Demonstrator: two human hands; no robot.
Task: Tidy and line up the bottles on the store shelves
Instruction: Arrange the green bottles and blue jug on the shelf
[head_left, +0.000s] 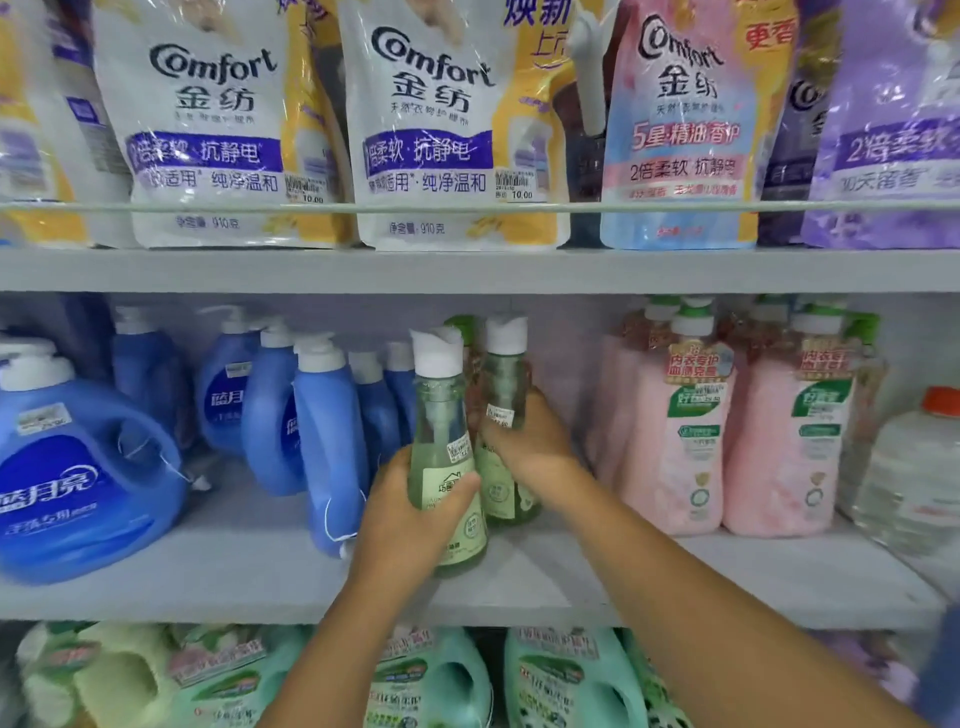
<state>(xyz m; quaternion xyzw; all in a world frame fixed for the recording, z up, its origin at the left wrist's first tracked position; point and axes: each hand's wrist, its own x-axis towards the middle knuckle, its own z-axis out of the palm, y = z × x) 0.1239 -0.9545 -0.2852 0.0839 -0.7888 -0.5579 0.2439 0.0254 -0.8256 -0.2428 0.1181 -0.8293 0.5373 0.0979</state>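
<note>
Two slim green pump bottles with white caps stand on the middle shelf (519, 587). My left hand (405, 519) grips the front green bottle (441, 431) around its lower body, thumb across the label. My right hand (524, 441) holds the rear green bottle (506, 384) from the right side, a little farther back on the shelf. Both bottles are upright and close together, almost touching.
Blue detergent bottles (327, 431) and a large blue jug (78, 467) crowd the shelf's left. Pink bottles (680, 441) and a clear jug with an orange cap (919, 467) stand at the right. Refill pouches (441, 130) fill the shelf above, green jugs (566, 680) the shelf below.
</note>
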